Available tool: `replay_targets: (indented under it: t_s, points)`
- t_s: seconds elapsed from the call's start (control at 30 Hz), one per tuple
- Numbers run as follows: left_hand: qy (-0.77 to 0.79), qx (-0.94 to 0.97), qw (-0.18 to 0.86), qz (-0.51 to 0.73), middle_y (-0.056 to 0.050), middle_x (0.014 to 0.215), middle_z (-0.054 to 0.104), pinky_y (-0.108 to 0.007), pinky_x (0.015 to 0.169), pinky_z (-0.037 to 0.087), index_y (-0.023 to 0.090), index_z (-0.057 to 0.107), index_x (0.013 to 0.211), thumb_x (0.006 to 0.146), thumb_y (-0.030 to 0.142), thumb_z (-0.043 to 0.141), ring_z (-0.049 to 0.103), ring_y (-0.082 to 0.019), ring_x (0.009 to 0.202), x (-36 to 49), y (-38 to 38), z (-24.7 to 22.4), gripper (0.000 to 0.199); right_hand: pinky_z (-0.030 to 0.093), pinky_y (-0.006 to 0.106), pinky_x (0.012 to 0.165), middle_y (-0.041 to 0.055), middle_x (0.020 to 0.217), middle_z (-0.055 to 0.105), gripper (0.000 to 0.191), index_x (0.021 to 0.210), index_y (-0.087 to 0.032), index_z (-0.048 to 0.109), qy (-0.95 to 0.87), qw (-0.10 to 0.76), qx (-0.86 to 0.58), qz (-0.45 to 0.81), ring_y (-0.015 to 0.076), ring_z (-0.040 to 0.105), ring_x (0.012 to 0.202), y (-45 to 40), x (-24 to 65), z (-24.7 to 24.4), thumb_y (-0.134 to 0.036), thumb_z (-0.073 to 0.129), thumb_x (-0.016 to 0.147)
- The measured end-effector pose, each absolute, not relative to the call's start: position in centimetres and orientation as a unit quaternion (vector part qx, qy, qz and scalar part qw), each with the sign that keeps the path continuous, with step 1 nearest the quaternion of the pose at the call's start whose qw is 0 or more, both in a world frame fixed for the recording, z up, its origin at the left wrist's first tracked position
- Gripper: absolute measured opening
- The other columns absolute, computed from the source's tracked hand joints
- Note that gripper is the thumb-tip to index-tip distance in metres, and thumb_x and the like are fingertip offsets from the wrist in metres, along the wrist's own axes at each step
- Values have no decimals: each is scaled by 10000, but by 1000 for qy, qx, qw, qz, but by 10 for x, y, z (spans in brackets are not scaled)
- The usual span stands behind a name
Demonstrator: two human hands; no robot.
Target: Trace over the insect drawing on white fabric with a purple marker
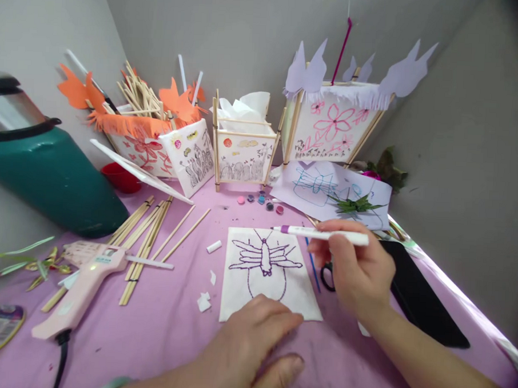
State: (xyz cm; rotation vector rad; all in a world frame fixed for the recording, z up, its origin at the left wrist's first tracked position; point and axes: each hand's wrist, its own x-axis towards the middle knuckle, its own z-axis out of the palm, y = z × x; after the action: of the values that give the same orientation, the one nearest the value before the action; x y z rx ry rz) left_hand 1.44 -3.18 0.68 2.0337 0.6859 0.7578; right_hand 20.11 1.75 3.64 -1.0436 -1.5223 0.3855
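Head view shows me the right hand (pixel 361 273) pinching a pen (pixel 311 233) over the sheet (pixel 237 293) lying on the cloth (pixel 149 338); clean lines need the left hand (pixel 255 337), loosely open, pinning its near edge.

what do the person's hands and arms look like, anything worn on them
The left hand and right hand are both bare and ungloved. The right forearm shows no sleeve. Around the left wrist is a pale green band or cuff, cut off by the picture's edge.
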Motion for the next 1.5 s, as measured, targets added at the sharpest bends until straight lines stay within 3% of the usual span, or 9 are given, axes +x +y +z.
replay_targets:
  t_s: [0.07, 0.17, 0.27, 0.37, 0.5, 0.77, 1.5]
  points:
    - [284, 875, 286, 267, -98, 982, 643, -371, 759, 462, 142, 608, 1066, 842, 178, 507, 530, -218, 857, 16, -32, 0, 248, 386, 216, 418, -46, 595, 531, 121, 807, -221, 533, -558, 631, -491, 221, 90, 469, 450, 29, 208, 27, -304, 618, 828]
    - [325, 901, 150, 246, -60, 901, 650, -351, 660, 431, 174, 619, 991, 833, 145, 503, 502, -205, 755, 18, -32, -10, 198, 340, 207, 392, -55, 547, 486, 173, 781, -203, 541, -549, 611, -512, 250, 78, 422, 421, 38, 212, 8, -345, 635, 811]
    - [344, 910, 74, 219, -30, 846, 648, -341, 601, 392, 197, 610, 976, 816, 158, 529, 482, -195, 684, 17, -31, -14, 184, 361, 214, 396, -33, 554, 548, 213, 867, -182, 596, -579, 574, -514, 267, 87, 459, 413, 38, 214, -5, -371, 502, 899]
    - [343, 921, 38, 183, -7, 824, 651, -334, 575, 379, 206, 606, 957, 788, 153, 557, 494, -192, 664, 15, -29, -12, 184, 403, 226, 439, -11, 582, 604, 232, 849, -172, 620, -609, 544, -540, 204, 102, 518, 446, 38, 217, -7, -353, 486, 907]
    - [340, 931, 24, 131, 4, 837, 651, -322, 539, 369, 205, 596, 963, 784, 168, 564, 522, -186, 660, 14, -29, -9, 186, 425, 242, 509, -17, 552, 592, 213, 791, -174, 624, -663, 488, -556, 117, 116, 550, 484, 40, 221, -7, -310, 499, 899]
    - [353, 929, 80, 70, -9, 855, 645, -308, 596, 389, 225, 593, 961, 776, 141, 509, 548, -185, 694, 16, -27, -5, 220, 427, 243, 546, -22, 562, 604, 199, 767, -178, 605, -696, 453, -546, 110, 118, 585, 521, 42, 217, -8, -292, 510, 899]
    - [354, 929, 64, 85, -5, 850, 638, -320, 584, 362, 217, 584, 1017, 847, 182, 456, 540, -185, 685, 14, -30, -7, 215, 405, 244, 543, -21, 545, 593, 257, 736, -175, 609, -711, 416, -558, 97, 115, 566, 502, 44, 214, -8, -333, 496, 904]
